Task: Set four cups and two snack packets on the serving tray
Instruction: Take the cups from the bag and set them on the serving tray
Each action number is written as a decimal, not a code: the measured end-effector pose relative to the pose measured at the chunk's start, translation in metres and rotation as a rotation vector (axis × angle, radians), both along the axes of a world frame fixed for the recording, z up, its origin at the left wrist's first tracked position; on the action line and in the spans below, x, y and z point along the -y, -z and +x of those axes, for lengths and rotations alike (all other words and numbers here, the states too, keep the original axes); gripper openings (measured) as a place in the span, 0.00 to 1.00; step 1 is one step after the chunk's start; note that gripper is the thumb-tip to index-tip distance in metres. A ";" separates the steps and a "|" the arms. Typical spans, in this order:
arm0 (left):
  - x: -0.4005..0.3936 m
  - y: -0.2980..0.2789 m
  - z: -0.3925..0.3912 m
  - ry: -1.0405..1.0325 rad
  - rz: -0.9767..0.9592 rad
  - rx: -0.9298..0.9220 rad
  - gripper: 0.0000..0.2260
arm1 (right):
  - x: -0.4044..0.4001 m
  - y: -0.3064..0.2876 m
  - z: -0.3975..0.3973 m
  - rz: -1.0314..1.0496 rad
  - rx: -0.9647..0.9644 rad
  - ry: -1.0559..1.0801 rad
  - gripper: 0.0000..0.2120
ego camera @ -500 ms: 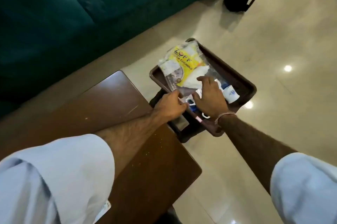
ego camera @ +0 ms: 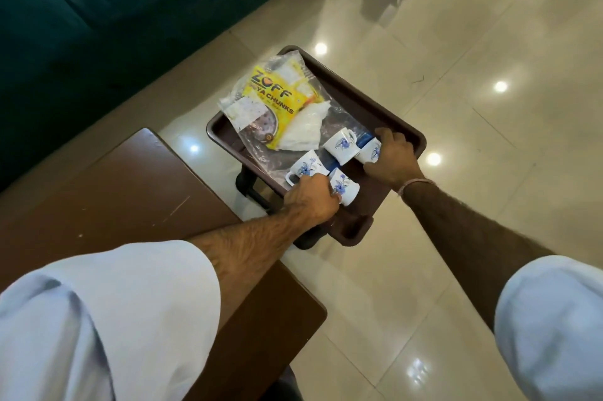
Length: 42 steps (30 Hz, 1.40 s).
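Left hand grips two cups at the tray's six o'clock; right hand seemingly clasps another. Fragile, slick: hold by bodies.

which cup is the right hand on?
The cup farthest right, at the tray's right edge; right hand wraps it. The other three sit further left.

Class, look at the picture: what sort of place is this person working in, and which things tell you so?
Probably a living room or lounge: a teal sofa, a low wooden table and polished floor tiles surround the serving tray.
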<state>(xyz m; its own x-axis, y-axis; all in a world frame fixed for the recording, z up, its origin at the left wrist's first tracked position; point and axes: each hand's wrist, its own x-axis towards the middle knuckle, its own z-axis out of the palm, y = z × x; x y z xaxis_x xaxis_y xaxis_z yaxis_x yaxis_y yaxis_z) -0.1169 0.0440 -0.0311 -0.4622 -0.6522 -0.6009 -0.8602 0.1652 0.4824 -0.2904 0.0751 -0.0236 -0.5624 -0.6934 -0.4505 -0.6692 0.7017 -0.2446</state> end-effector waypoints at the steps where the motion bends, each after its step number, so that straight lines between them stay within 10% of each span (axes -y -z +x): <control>1: -0.001 0.002 -0.002 -0.001 -0.010 0.008 0.18 | 0.001 0.004 -0.002 0.011 0.010 0.002 0.37; 20: -0.015 0.013 -0.025 -0.102 -0.121 -0.023 0.21 | -0.004 0.046 -0.014 -0.074 0.062 0.080 0.34; 42: -0.012 0.002 -0.007 -0.031 -0.342 -0.472 0.10 | -0.013 0.015 -0.005 -0.388 0.021 0.109 0.34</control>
